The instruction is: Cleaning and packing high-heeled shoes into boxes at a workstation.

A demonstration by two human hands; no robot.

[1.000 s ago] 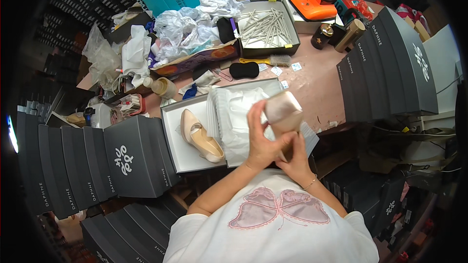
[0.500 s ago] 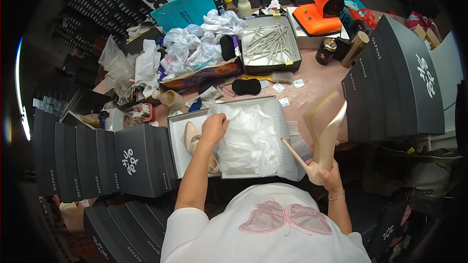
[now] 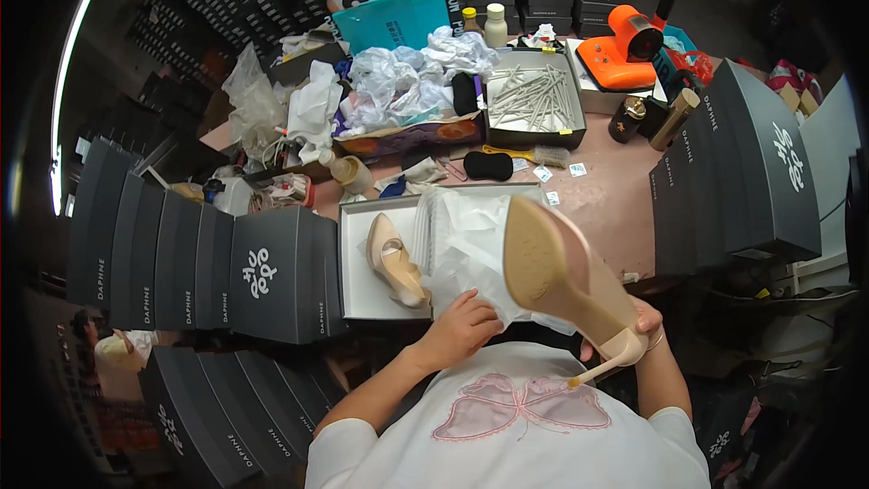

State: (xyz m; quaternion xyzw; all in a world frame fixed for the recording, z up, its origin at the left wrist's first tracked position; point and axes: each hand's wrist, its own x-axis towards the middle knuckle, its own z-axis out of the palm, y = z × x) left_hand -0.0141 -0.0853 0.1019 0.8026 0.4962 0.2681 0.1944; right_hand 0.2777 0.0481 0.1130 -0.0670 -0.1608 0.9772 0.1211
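Note:
A beige high-heeled shoe (image 3: 593, 290) is held at its heel end by my right hand (image 3: 644, 326), at the right of the shoe box. Its tan sole faces the view, and its thin heel points down and left. The matching shoe (image 3: 396, 258) lies in the left part of the open shoe box (image 3: 353, 308). White tissue paper (image 3: 466, 240) fills the box's right part; the raised shoe hides some of it. Close to the paper's front edge is my left hand (image 3: 463, 326), fingers loosely bent and partly apart, with no object visible in it.
Dark shoe boxes stand on the left (image 3: 276, 272) and right (image 3: 724, 172). Behind the open box are a black pad (image 3: 487, 166), a yellow-handled brush (image 3: 543, 156), a box of pale sticks (image 3: 534, 95), crumpled white plastic (image 3: 389, 81) and an orange device (image 3: 625, 54).
My left hand has moved from the box's middle to its front edge. The shoe in my right hand has swung left and turned its sole toward the view. The whole view has shifted.

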